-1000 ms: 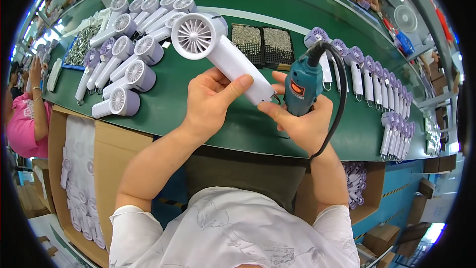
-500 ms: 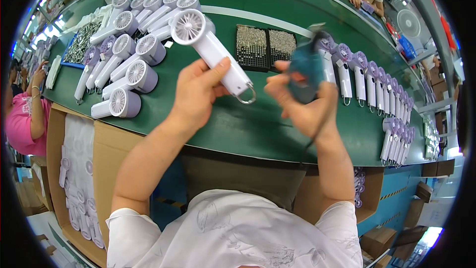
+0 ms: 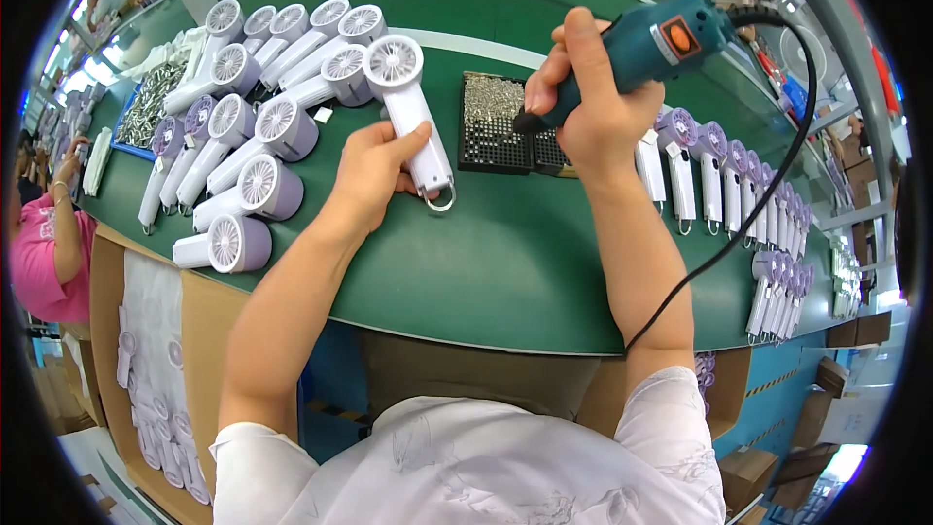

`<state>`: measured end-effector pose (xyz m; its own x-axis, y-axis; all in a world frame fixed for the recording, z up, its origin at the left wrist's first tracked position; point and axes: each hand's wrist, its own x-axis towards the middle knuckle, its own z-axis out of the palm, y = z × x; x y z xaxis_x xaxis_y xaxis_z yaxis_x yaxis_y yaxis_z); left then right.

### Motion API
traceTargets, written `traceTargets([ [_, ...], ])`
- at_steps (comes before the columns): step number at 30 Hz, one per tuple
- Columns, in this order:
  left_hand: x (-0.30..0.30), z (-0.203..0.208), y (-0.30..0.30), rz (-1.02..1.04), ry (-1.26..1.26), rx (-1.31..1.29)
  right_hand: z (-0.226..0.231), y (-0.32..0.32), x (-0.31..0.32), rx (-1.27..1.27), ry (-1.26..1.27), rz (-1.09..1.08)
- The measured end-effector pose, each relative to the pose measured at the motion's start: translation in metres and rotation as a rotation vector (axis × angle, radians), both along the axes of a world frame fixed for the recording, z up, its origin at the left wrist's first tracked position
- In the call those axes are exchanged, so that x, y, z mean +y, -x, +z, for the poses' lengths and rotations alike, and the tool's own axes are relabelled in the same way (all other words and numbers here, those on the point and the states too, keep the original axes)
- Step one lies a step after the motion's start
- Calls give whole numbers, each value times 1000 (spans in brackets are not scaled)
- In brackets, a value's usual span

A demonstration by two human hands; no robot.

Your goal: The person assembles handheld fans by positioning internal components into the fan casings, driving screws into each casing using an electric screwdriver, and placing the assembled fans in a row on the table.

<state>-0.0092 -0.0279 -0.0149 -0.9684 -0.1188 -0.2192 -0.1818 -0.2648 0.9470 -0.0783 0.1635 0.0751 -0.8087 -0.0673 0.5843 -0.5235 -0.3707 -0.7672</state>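
Observation:
My left hand (image 3: 377,167) is closed round the white handle of a handheld fan (image 3: 416,126), its round grille pointing up and away and a wire loop at the near end. My right hand (image 3: 607,102) grips a teal electric screwdriver (image 3: 656,44) with an orange switch and a black cord. Its dark tip points down and left over two black screw trays (image 3: 494,141), which stand side by side and hold many small screws. My right hand partly hides the right tray. The tip seems to be at the left tray's edge; whether it touches a screw I cannot tell.
Several similar fans (image 3: 277,126) lie grouped on the green bench (image 3: 457,262) to the left, beside a blue tray of metal loops (image 3: 155,102). More fans (image 3: 712,151) stand in a row at the right. A carton (image 3: 228,331) sits below the left edge. Other people work nearby.
My right hand has swung the screwdriver from beside the fan's near end up and across to the screw trays. The fan in my left hand has turned a little more upright.

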Motion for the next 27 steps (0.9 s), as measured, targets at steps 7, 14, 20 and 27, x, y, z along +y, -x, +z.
traceTargets([
  [7, 3, 7, 0, -1, 33, -77, -25, 8, 2, -23, -92, 80],
  [14, -1, 5, 0, -15, 31, -80, -25, 9, 4, 12, -125, 107],
  [20, 0, 7, -1, -37, 89, -72, -27, 7, 3, -9, -161, 105],
  [27, 0, 7, -2, -50, 136, -53, -29, 7, 3, 19, -189, 114],
])
